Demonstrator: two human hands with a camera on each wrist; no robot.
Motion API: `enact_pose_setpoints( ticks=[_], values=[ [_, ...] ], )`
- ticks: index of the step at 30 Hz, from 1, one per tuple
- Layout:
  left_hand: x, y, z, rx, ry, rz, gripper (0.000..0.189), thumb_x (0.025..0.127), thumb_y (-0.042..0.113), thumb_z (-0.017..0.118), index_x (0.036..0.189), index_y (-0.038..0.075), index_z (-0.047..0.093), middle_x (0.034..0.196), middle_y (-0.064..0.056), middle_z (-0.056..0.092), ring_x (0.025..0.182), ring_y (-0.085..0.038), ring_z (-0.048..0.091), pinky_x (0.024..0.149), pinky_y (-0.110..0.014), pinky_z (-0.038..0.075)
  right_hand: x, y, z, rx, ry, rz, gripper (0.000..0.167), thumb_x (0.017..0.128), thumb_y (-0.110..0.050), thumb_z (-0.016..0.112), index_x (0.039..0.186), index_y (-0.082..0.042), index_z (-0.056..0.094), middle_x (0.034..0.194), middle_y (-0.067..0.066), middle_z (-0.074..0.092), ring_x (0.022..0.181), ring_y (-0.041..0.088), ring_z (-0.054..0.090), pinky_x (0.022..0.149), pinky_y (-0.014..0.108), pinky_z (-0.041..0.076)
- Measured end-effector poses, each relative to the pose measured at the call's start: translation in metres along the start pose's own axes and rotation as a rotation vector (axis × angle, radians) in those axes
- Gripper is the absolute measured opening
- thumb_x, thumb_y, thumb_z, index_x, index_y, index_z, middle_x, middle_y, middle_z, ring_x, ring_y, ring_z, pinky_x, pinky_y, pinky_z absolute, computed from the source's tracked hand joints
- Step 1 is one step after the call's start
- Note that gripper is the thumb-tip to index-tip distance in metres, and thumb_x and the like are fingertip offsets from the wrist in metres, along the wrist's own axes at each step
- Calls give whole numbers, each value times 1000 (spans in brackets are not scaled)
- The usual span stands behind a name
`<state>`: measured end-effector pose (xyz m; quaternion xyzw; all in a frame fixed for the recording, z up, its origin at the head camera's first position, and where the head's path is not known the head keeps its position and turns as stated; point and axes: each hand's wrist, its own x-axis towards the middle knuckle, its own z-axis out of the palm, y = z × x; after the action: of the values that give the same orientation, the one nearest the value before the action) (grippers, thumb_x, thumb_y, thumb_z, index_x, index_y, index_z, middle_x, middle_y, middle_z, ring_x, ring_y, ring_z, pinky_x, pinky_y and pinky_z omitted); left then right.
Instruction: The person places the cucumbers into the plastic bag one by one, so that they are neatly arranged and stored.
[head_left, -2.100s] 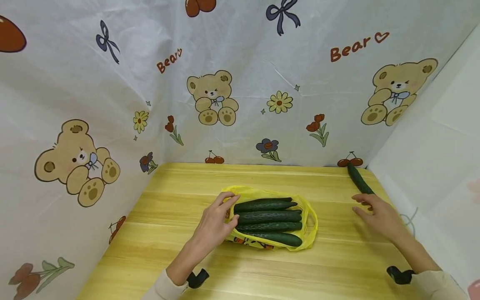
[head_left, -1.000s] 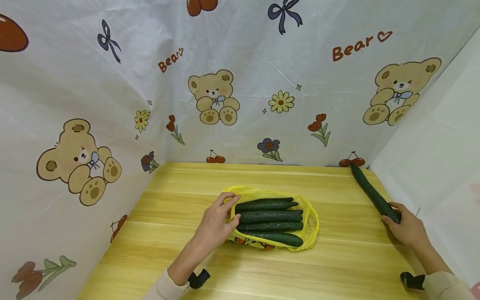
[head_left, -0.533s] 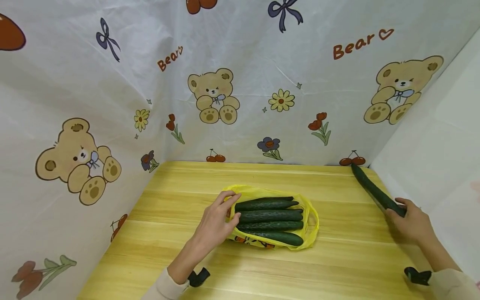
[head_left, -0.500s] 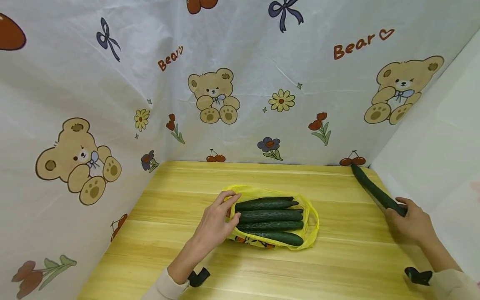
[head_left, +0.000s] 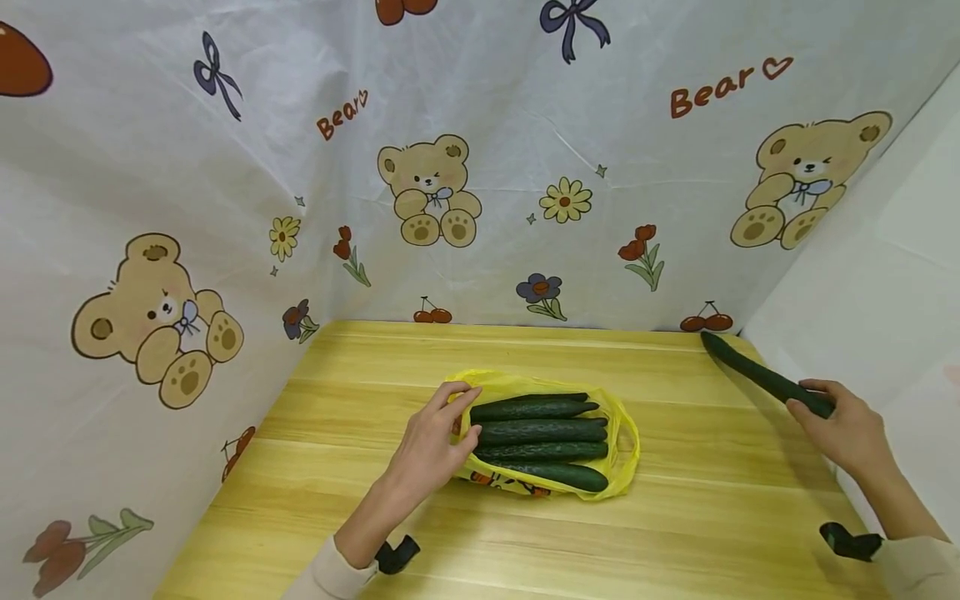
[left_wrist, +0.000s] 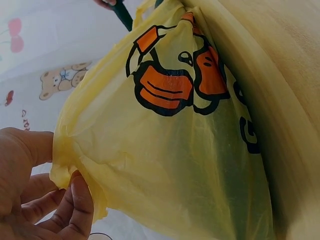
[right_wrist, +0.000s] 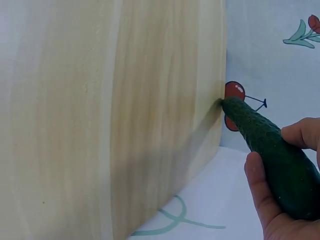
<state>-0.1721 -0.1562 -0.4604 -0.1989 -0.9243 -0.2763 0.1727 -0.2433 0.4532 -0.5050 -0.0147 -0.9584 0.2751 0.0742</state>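
Observation:
A yellow plastic bag (head_left: pixel 628 475) lies on its side with its mouth to the right, holding several dark green cucumbers (head_left: pixel 540 432) stacked side by side. My left hand (head_left: pixel 431 442) pinches the bag's edge at its left end; the left wrist view shows thumb and fingers (left_wrist: pixel 80 202) on the gathered film. At the far right, my right hand (head_left: pixel 843 425) grips the thick near end of a single cucumber (head_left: pixel 753 371). This cucumber slants up from the wooden surface, its thin far tip near the back edge. In the right wrist view its shadow falls beside it.
A wooden tabletop (head_left: pixel 600 550) spreads under everything. White cloth with printed bears (head_left: pixel 427 200) rises at the back and left, and a plain white wall (head_left: pixel 900 317) stands close on the right. Dark straps (head_left: pixel 397 555) show at both wrists.
My right hand has taken hold of the lone cucumber's near end and drawn it rightward and upward, so the cucumber now slants. The left hand and the bag stay put.

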Motion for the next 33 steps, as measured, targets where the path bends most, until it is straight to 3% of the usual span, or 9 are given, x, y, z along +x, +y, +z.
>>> enact_pose_setpoints(
  ticks=[4,7,11,14,18,27,32,33],
  values=[
    [-1,-1,-1,-4,2,-5,53,98,16,80,149,15,66,146,-2,61,71,0,49,57,-18,42,1,-5,-4,10,24,-7,65,110,-37,56,155,8,44,144,49,49,101,61,59,66,53,48],
    [-2,0,-1,-6,2,-11,53,98,16,80,148,14,66,146,-2,61,71,0,48,57,-18,42,0,-7,-5,10,38,-13,65,111,-38,56,156,7,44,144,49,50,80,39,64,59,40,45],
    [-3,-1,-2,-6,-5,-14,52,99,17,79,149,14,65,146,-2,61,70,0,48,57,-18,42,-2,-9,-6,5,53,-13,65,111,-40,54,158,4,44,144,47,51,51,15,44,50,34,36],
    [-2,-1,-3,-4,-10,-7,51,100,17,77,149,15,65,147,-3,61,70,1,47,56,-18,42,-3,-11,-8,-13,76,-8,64,111,-40,55,156,5,46,142,46,52,53,9,41,50,32,36],
    [-2,-1,-3,-5,-10,3,50,100,16,77,149,15,65,146,-3,62,68,1,46,55,-18,41,-5,-17,-12,-25,99,-7,63,110,-38,58,153,6,48,139,45,55,65,-1,48,53,29,41],
    [-2,-1,-1,-17,-6,29,52,97,6,78,148,14,66,144,-4,63,69,1,46,56,-18,42,-14,-29,-22,-13,105,-32,61,109,-37,61,151,5,52,132,42,59,64,-3,46,53,28,39],
    [-3,-1,-1,-19,-11,27,50,99,7,76,148,14,67,143,-3,63,69,-1,48,57,-17,42,-21,-37,-28,4,113,-48,59,108,-36,63,150,4,54,133,41,61,71,-17,40,54,26,39],
    [-3,0,-1,-21,-13,24,50,99,8,76,148,15,67,144,-3,63,69,-1,48,57,-17,42,-23,-39,-30,15,112,-49,59,108,-36,64,150,4,54,128,26,69,72,-20,39,54,26,40]
  ],
)
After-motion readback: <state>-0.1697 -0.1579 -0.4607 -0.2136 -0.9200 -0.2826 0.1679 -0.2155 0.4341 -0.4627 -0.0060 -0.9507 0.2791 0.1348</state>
